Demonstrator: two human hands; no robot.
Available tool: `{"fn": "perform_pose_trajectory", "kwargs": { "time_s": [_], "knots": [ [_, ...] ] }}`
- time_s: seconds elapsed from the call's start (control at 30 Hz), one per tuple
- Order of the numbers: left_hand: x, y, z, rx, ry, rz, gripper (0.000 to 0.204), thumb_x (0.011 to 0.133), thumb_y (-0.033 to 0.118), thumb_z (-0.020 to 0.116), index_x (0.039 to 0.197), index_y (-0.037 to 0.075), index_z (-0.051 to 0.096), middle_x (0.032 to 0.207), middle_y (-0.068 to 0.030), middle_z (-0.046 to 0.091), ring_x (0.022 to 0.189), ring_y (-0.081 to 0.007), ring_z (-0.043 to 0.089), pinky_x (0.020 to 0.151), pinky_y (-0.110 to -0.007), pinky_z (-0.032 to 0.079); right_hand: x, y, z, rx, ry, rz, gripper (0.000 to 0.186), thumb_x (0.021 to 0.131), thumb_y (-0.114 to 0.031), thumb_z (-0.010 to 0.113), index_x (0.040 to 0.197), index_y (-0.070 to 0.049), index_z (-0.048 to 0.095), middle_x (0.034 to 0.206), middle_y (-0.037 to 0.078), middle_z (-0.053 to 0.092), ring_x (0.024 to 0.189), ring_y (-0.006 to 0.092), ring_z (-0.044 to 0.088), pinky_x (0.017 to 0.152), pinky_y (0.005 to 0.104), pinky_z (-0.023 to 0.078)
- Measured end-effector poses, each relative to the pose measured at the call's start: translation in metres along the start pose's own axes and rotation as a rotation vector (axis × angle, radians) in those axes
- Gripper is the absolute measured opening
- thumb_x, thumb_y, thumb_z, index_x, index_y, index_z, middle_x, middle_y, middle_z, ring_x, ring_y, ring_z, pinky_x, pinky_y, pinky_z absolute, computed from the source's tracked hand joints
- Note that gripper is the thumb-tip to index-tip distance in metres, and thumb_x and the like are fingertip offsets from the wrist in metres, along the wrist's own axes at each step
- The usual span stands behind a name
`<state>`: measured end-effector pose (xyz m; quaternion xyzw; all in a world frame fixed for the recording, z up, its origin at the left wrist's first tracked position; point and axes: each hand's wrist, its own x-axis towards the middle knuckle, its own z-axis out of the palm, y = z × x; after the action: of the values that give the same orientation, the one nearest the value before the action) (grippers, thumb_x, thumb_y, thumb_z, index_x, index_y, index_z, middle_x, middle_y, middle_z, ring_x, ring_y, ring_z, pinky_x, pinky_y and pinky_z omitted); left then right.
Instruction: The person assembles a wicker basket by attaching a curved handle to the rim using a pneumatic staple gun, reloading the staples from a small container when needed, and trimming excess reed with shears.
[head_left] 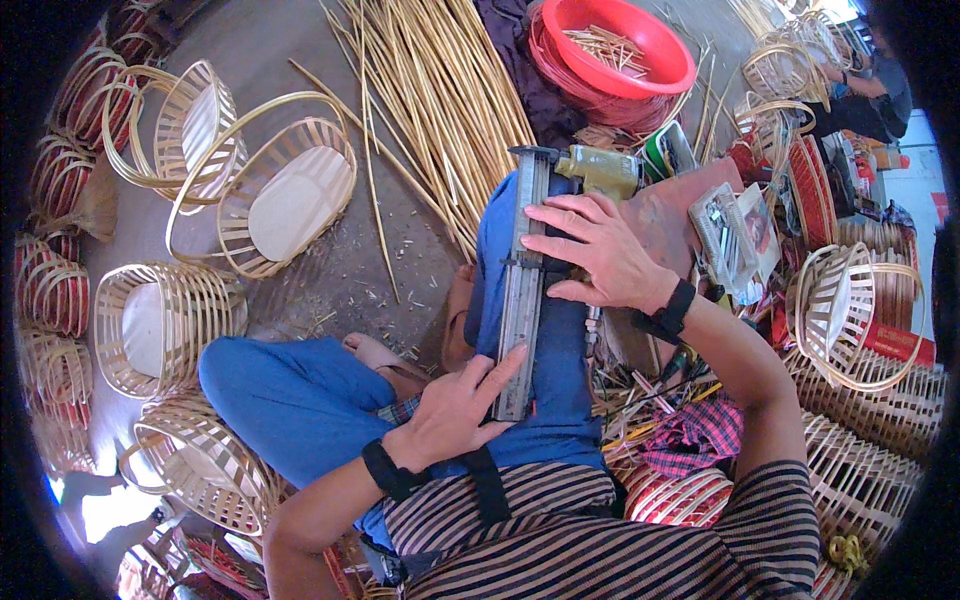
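resting on blue trousers (285, 390), a long metal-railed tool (522, 305) lies under two hands: the right hand (612, 260) spread across its upper part, the left hand (445, 412) at its lower end, forefinger extended; whether it pinches cannot be told. a red basin (668, 68) sits beyond the tool, pale baskets (205, 315) left of it.

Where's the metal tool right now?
Head view, right of centre: the metal tool lies on the right thigh, left hand at its near end, right hand beyond.

Wide fisheye view from the person's head — facing down, close above the lap (562, 375), edges bending.
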<state>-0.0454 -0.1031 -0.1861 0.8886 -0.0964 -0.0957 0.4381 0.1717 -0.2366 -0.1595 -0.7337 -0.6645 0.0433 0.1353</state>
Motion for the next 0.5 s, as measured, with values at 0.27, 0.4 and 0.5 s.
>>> {"fn": "perform_pose_trajectory", "kwargs": {
  "time_s": [0.27, 0.4, 0.5],
  "knots": [
    [0.004, -0.003, -0.009, 0.040, 0.055, -0.019, 0.088, 0.059, 0.026, 0.066, 0.127, 0.006, 0.014, 0.096, -0.0171, 0.045, 0.076, -0.0320, 0.051, 0.060, -0.037, 0.044, 0.002, -0.002, 0.001, 0.072, 0.043, 0.022, 0.050, 0.065, -0.040, 0.057, 0.105, -0.012, 0.048, 0.116, 0.007, 0.041, 0.101, 0.0261, 0.038, 0.086, 0.0398, 0.029],
    [0.006, -0.004, -0.011, 0.059, 0.035, -0.001, 0.090, 0.059, 0.028, 0.066, 0.127, 0.004, 0.013, 0.095, -0.0177, 0.046, 0.073, -0.0327, 0.052, 0.060, -0.038, 0.045, 0.001, -0.006, -0.001, 0.056, 0.059, 0.043, 0.057, 0.063, -0.040, 0.058, 0.107, -0.006, 0.046, 0.115, 0.008, 0.041, 0.101, 0.0261, 0.038, 0.086, 0.0385, 0.030],
    [0.012, -0.006, -0.014, 0.100, 0.051, 0.001, 0.091, 0.058, 0.028, 0.067, 0.127, 0.004, 0.013, 0.093, -0.0173, 0.046, 0.072, -0.0328, 0.053, 0.059, -0.038, 0.045, 0.004, -0.009, 0.000, 0.064, 0.090, 0.054, 0.060, 0.063, -0.037, 0.060, 0.109, -0.004, 0.043, 0.115, 0.008, 0.041, 0.100, 0.0263, 0.039, 0.086, 0.0384, 0.030]
  ]
}}
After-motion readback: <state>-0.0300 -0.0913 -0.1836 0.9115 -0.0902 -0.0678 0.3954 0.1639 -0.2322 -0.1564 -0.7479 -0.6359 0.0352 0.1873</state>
